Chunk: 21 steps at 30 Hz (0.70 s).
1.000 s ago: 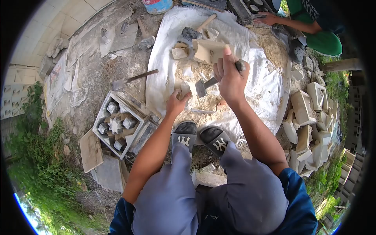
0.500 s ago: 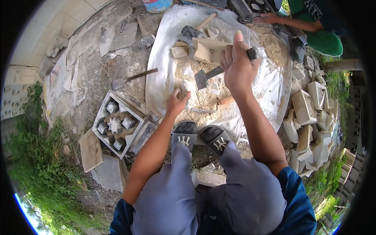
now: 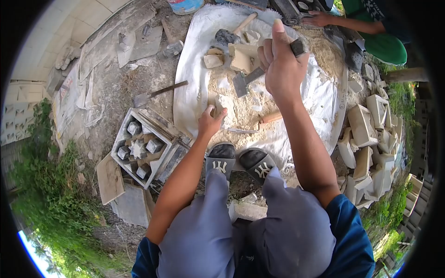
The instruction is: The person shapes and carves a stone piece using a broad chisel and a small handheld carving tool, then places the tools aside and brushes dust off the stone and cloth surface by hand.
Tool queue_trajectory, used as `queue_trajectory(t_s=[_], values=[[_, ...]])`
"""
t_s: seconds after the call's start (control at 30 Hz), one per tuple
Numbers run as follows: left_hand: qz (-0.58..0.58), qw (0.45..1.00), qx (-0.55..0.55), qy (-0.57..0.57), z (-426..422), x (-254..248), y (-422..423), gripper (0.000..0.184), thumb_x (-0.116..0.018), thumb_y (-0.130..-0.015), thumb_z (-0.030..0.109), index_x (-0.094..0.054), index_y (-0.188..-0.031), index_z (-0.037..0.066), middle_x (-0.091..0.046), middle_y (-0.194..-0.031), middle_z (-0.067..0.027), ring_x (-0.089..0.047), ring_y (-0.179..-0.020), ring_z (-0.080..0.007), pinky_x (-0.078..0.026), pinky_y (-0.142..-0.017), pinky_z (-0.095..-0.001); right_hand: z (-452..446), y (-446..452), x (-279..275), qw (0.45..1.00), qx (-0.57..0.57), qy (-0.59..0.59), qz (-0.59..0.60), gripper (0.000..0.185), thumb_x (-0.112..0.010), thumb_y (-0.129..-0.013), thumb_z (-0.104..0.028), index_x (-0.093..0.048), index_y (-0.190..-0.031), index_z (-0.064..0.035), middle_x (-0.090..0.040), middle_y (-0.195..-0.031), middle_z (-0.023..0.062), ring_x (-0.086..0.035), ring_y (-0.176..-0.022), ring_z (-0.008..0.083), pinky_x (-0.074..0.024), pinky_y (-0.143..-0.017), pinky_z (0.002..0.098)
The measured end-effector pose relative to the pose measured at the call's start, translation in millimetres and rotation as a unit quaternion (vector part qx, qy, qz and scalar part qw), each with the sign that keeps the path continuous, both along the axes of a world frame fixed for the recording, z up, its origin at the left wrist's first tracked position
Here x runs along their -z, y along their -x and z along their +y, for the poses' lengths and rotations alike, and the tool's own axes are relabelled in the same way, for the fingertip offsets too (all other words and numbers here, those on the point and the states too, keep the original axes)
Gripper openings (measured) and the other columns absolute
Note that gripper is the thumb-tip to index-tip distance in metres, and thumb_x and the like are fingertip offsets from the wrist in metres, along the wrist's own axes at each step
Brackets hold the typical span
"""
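My right hand [image 3: 286, 74] is wrapped around the handle of a hammer [image 3: 240, 85], thumb stretched along the grip. The flat metal head hangs to the left, above the white sheet and apart from the stone. Lower down, my left hand [image 3: 212, 121] grips the side of a rough pale stone block [image 3: 225, 110] lying on the sheet. Right of that block is a tool with a wooden handle [image 3: 270, 117], and a thin blade-like piece [image 3: 242, 131] lies in the crumbs. A hollow pale block [image 3: 242, 57] sits farther up, partly behind the hammer.
Stone crumbs cover the white sheet [image 3: 190, 60]. A second mallet [image 3: 227, 37] lies at its top. To the left are a hatchet-like tool [image 3: 160, 92] and a patterned mould [image 3: 138, 148]. Broken blocks [image 3: 364, 125] pile up at right. Another person's hand [image 3: 320, 19] works at upper right.
My right hand has risen a little, and the hammer head has moved up and slightly right. My left hand stays on the pale stone block.
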State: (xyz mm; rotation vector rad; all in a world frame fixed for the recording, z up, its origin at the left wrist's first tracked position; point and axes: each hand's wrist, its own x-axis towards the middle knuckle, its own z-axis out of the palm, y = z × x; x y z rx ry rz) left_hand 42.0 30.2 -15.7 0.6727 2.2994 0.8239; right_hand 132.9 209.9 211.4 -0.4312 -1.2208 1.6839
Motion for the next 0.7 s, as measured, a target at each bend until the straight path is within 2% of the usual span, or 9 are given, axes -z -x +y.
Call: queue_trajectory(t_s=[0.03, 0.1, 0.13, 0.2, 0.27, 0.43, 0.5, 0.63, 0.7], values=[[-0.001, 1.000, 0.000, 0.001, -1, 0, 1, 0.071, -0.067, -0.079, 0.065, -0.063, -0.113, 0.003, -0.068, -0.105, -0.0219, -0.065, -0.102, -0.0378, -0.049, -0.088, -0.0428, -4, 7, 22, 1.000, -0.001, 0.010, -0.007, 0.038, -0.053, -0.103, -0.023, -0.041, -0.068, -0.0122, -0.031, -0.053, -0.0077, -0.022, -0.046, 0.0038, -0.0167, -0.043, 0.0271], [-0.026, 0.999, 0.001, -0.029, -2, -1, 1, 0.069, -0.067, -0.080, 0.065, -0.064, -0.111, 0.003, -0.069, -0.099, -0.0202, -0.066, -0.097, -0.0365, -0.049, -0.085, -0.0423, -26, 29, 112, 0.985, 0.090, -0.104, -0.106, 0.038, -0.054, -0.103, -0.023, -0.041, -0.068, -0.0117, -0.032, -0.054, -0.0079, -0.023, -0.046, 0.0036, -0.0178, -0.042, 0.0266], [-0.024, 0.999, 0.004, -0.036, 0, 2, 2, 0.069, -0.067, -0.080, 0.065, -0.064, -0.111, 0.003, -0.069, -0.099, -0.0202, -0.066, -0.097, -0.0365, -0.049, -0.085, -0.0423, -22, 29, 107, 0.984, 0.095, -0.112, -0.104, 0.038, -0.054, -0.103, -0.023, -0.041, -0.068, -0.0117, -0.032, -0.054, -0.0079, -0.023, -0.046, 0.0036, -0.0178, -0.042, 0.0266], [-0.016, 0.999, 0.020, -0.032, 0, 9, 4, 0.069, -0.068, -0.079, 0.064, -0.064, -0.109, 0.003, -0.070, -0.094, -0.0187, -0.067, -0.092, -0.0352, -0.049, -0.083, -0.0425, -14, 32, 97, 0.996, 0.025, -0.017, -0.086, 0.039, -0.054, -0.103, -0.024, -0.041, -0.068, -0.0114, -0.032, -0.054, -0.0078, -0.023, -0.046, 0.0034, -0.0188, -0.042, 0.0260], [-0.001, 1.000, 0.013, -0.025, -1, 6, 2, 0.069, -0.067, -0.079, 0.065, -0.064, -0.109, 0.003, -0.070, -0.093, -0.0184, -0.067, -0.093, -0.0352, -0.049, -0.083, -0.0426, -1, 20, 59, 0.998, 0.028, 0.033, -0.055, 0.039, -0.054, -0.102, -0.023, -0.041, -0.068, -0.0116, -0.031, -0.053, -0.0077, -0.023, -0.046, 0.0036, -0.0178, -0.042, 0.0264], [-0.007, 1.000, 0.006, -0.008, 0, 9, 2, 0.069, -0.067, -0.079, 0.066, -0.064, -0.108, 0.003, -0.070, -0.095, -0.0192, -0.067, -0.095, -0.0360, -0.049, -0.084, -0.0428, 4, 8, -16, 0.999, 0.012, -0.039, 0.015, 0.041, -0.055, -0.102, -0.023, -0.040, -0.065, -0.0123, -0.029, -0.051, -0.0075, -0.022, -0.045, 0.0047, -0.0160, -0.042, 0.0277], [0.001, 1.000, -0.002, 0.001, -1, 12, 2, 0.070, -0.066, -0.079, 0.067, -0.063, -0.108, 0.003, -0.070, -0.095, -0.0193, -0.067, -0.095, -0.0365, -0.049, -0.084, -0.0432, 1, 14, -1, 0.999, 0.013, -0.030, 0.011, 0.041, -0.055, -0.102, -0.022, -0.041, -0.065, -0.0119, -0.030, -0.051, -0.0071, -0.022, -0.045, 0.0052, -0.0167, -0.042, 0.0275], [0.013, 1.000, -0.006, 0.005, -2, -9, -3, 0.072, -0.067, -0.079, 0.063, -0.062, -0.118, 0.002, -0.068, -0.106, -0.0244, -0.064, -0.104, -0.0415, -0.049, -0.089, -0.0459, -17, 29, 118, 0.995, 0.052, -0.029, -0.077, 0.041, -0.054, -0.102, -0.021, -0.041, -0.065, -0.0112, -0.033, -0.053, -0.0072, -0.023, -0.045, 0.0049, -0.0187, -0.043, 0.0265], [-0.057, 0.998, 0.017, -0.010, -1, -4, 2, 0.075, -0.066, -0.079, 0.064, -0.061, -0.120, 0.001, -0.068, -0.107, -0.0251, -0.064, -0.105, -0.0419, -0.048, -0.090, -0.0463, -9, 28, 102, 0.998, 0.025, -0.014, -0.061, 0.040, -0.055, -0.102, -0.021, -0.042, -0.065, -0.0110, -0.033, -0.054, -0.0072, -0.024, -0.046, 0.0047, -0.0192, -0.043, 0.0267]])
